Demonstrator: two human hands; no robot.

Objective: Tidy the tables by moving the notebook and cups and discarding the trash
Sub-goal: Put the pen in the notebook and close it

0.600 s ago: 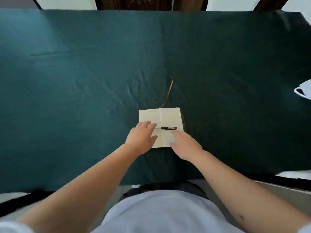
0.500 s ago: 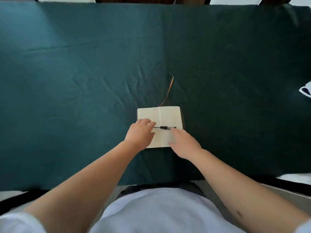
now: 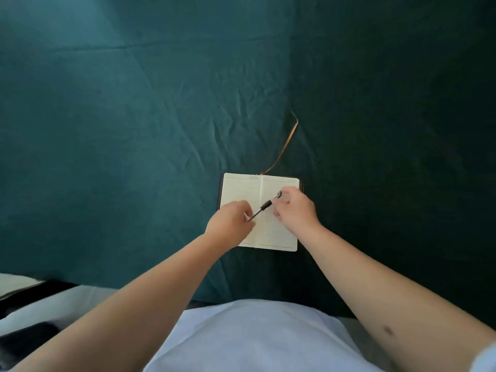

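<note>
A small notebook (image 3: 249, 187) lies open on the dark green tablecloth (image 3: 134, 130), cream pages up, with a brown ribbon bookmark (image 3: 284, 145) trailing away from its top edge. A black pen (image 3: 265, 205) is lifted off the pages and tilted, tip down to the left. My right hand (image 3: 295, 208) pinches the pen's upper end. My left hand (image 3: 230, 224) closes its fingers at the pen's tip, over the notebook's left page. The lower left corner of the notebook is hidden by my left hand.
The tablecloth's near edge (image 3: 161, 288) runs just in front of my body. At the lower left, a pale surface (image 3: 16, 284) and a dark strip show beyond the cloth. My white shirt (image 3: 255, 336) fills the bottom of the view.
The pen lay flat across the pages with both hands resting beside it; now both hands hold it raised and tilted. The view has come closer, and the white object at the right edge is out of sight.
</note>
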